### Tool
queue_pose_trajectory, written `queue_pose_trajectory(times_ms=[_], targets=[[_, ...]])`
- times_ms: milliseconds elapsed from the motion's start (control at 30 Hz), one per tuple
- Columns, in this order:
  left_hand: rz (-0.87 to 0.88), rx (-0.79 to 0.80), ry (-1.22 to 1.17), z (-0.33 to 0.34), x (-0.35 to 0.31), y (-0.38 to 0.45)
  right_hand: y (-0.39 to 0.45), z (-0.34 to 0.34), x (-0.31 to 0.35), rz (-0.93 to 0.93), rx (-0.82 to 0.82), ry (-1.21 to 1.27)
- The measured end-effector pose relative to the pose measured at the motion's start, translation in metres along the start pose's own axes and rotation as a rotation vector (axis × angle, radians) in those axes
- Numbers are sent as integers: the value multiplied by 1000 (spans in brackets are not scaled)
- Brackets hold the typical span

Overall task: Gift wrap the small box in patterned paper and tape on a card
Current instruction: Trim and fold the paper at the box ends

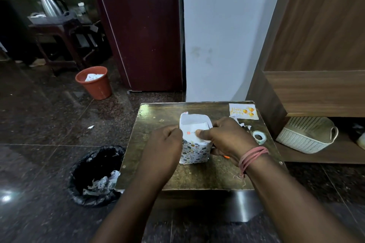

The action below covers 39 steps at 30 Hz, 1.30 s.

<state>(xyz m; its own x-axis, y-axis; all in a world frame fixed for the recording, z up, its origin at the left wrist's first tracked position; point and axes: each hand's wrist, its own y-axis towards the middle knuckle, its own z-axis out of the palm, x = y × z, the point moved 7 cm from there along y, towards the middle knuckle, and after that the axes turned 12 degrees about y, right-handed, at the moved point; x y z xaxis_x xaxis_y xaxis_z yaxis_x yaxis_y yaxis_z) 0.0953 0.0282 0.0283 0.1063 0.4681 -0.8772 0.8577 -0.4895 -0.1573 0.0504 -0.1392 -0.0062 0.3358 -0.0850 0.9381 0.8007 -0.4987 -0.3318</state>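
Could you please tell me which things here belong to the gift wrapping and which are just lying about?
For the job: small box, patterned paper, birthday card, tape roll.

Lying about: orange bin, black-lined bin, white basket, kettle.

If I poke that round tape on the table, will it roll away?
Probably not. The tape roll seems to lie flat on the table, hole up, so a poke would likely just slide it. It looks small and hollow, so probably light. Stood on its edge, it could roll.
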Motion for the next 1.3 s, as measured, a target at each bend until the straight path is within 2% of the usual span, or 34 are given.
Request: queue_pose_trajectory(times_ms=[100,200,267,433,600,767,933,1000,1100,1167,1233,1300], targets=[[33,-68,71,-8,-5,-6,-2,-3,3,-39,-41,-26],[93,-177,230,-13,-7,-6,-14,-6,15,-110,-135,-100],[96,-219,246,-14,-7,-4,-22,-9,23,-171,-210,-167],[98,-217,252,-16,-1,4,-35,-10,31,-273,-323,-274],[172,-234,381,-17,-6,7,-42,-7,30,-357,-346,-258],[243,-214,436,-19,-9,10,-47,-4,40,-485,-242,-341],[384,-126,562,-15,-10,8,-43,-11,37,-440,135,-343],[394,-67,529,-14,-8,7,-40,-18,29,-410,221,-301],[386,12,505,-14,-6,7,-37,-22,22,-420,263,-307],[378,-22,537,-16,-6,8,-35,-20,20,-449,276,-275],[346,-134,494,-22,-9,8,-32,-19,22,-465,267,-252],[231,-243,384,-26,-9,10,-32,-18,23,-468,262,-248]])
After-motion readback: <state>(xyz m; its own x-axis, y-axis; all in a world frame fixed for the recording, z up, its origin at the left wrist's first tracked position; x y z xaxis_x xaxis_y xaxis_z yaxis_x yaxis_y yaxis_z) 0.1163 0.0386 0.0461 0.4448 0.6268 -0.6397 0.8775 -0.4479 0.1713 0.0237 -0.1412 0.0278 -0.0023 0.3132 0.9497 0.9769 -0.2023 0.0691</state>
